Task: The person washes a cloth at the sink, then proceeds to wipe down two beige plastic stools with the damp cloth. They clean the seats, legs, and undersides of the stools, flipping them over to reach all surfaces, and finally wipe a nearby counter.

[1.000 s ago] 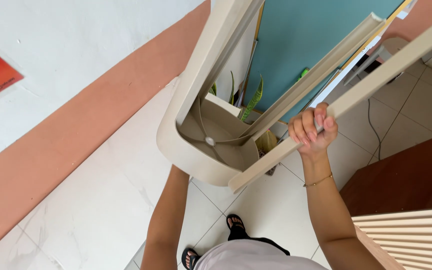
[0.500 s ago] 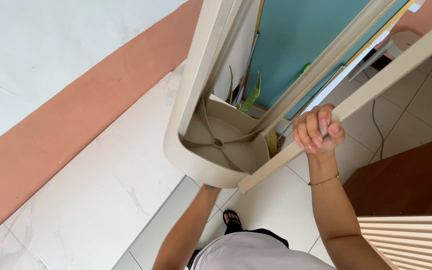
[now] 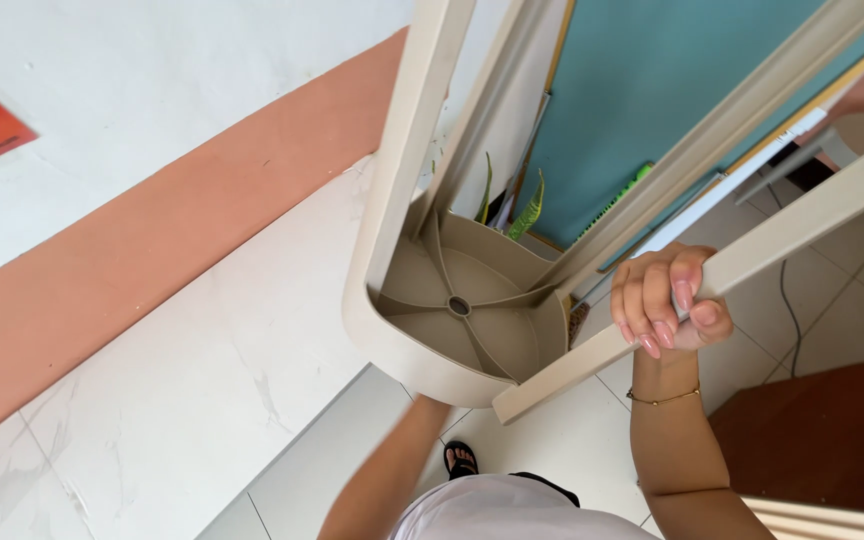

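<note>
right hand (image 3: 667, 310) grips upturned beige stool (image 3: 452, 310) leg (fingers curled).

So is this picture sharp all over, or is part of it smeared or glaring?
Head view: daylight is even, with no harsh glare; the right hand gripping the cream stool's leg is crisp, while the left forearm below is motion-blurred, its hand hidden behind the seat.

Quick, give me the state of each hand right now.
Left hand: hidden under the stool's seat, so its state cannot be told.
Right hand: closed around a stool leg.
</note>
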